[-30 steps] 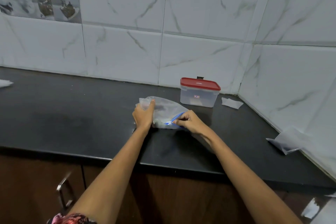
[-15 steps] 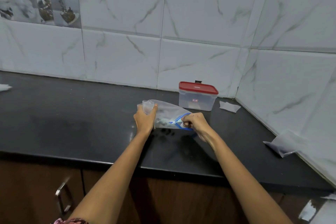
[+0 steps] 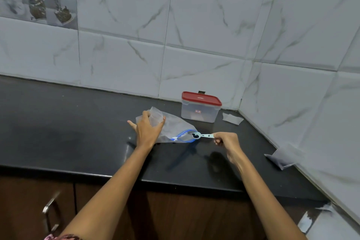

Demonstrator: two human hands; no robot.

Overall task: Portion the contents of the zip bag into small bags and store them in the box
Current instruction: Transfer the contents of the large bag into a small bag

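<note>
The zip bag (image 3: 173, 126) lies on its side on the black counter (image 3: 68, 138), toward the back right corner and just in front of the box (image 3: 198, 110), whose red lid is on. The left hand (image 3: 148, 128) rests on the closed end of the bag, fingers curled over the bunched plastic to pin it down. The blue-rimmed mouth gapes toward the right, and there the right hand (image 3: 227, 140) pinches the handle of a pale measuring spoon (image 3: 202, 135) between fingers and thumb; its bowl sits at the mouth with something small and dark in it (what exactly, I cannot tell).

The bag looks thin, soft and nearly weightless, so it will probably crumple and slide on the glossy counter unless held; the bunched closed end is the sensible place to grip, since that keeps the mouth free. The film seems slippery and could collapse over the spoon. The spoon is stiff and light, best kept level by its handle so the small load does not roll off.

A small bag (image 3: 232, 118) lies flat by the box near the back corner, another scrap of plastic (image 3: 280, 159) sits along the right edge, and neither appears filled yet.
</note>
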